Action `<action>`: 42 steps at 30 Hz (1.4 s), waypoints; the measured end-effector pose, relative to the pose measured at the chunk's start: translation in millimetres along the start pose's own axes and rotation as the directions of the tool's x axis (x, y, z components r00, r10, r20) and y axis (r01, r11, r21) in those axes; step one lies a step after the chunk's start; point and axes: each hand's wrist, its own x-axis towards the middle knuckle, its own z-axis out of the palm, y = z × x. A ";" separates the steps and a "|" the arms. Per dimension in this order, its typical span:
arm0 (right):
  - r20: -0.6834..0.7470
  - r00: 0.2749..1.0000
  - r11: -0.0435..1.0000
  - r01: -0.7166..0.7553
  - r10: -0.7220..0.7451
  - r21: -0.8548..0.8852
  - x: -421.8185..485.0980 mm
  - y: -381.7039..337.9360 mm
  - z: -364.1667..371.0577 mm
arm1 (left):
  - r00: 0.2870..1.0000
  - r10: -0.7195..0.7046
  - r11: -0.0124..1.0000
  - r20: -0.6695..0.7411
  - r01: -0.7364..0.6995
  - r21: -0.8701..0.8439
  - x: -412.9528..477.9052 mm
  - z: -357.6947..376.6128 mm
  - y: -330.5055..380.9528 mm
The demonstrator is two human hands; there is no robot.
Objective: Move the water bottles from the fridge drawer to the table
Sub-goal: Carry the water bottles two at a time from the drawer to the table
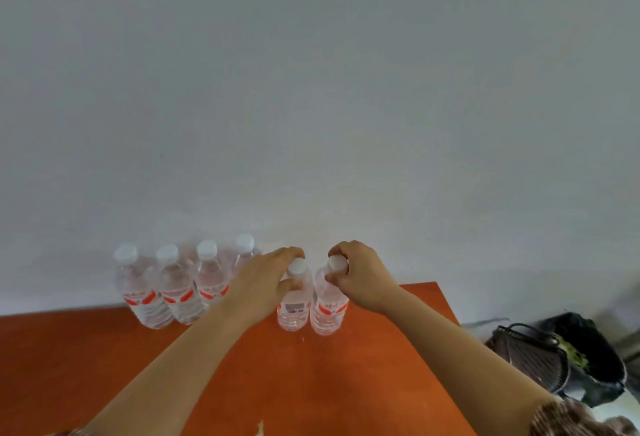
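Several clear water bottles with white caps and red-and-white labels stand in a row along the far edge of the orange table (69, 359), against a white wall. My left hand (263, 283) grips the neck of one bottle (294, 307), which stands upright on the table. Right beside it, my right hand (360, 276) is closed around the cap and neck of another bottle (327, 314), also upright on the tabletop. Three more bottles (173, 293) stand to the left, and a fourth is partly hidden behind my left hand. The fridge drawer is not in view.
The table's right edge runs diagonally near my right forearm. Beyond it, on the floor at the right, sit a dark handbag (530, 356) and a black bin (588, 359) with rubbish inside. The white wall (311, 89) fills the upper view.
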 end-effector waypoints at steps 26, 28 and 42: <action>0.044 0.998 0.999 -0.038 0.039 -0.036 88.6 -1.8 45.3 | 0.997 -0.021 0.897 -0.077 0.053 0.439 51.7 16.9 -54.1; 0.023 0.998 0.998 -0.060 0.060 0.020 84.1 -0.9 47.6 | 0.996 -0.024 0.887 -0.081 0.059 0.458 50.4 18.8 -53.7; -0.045 0.990 0.991 -0.134 0.133 -0.022 9.6 13.9 27.0 | 0.999 0.015 0.917 -0.048 0.006 0.400 24.8 17.2 3.5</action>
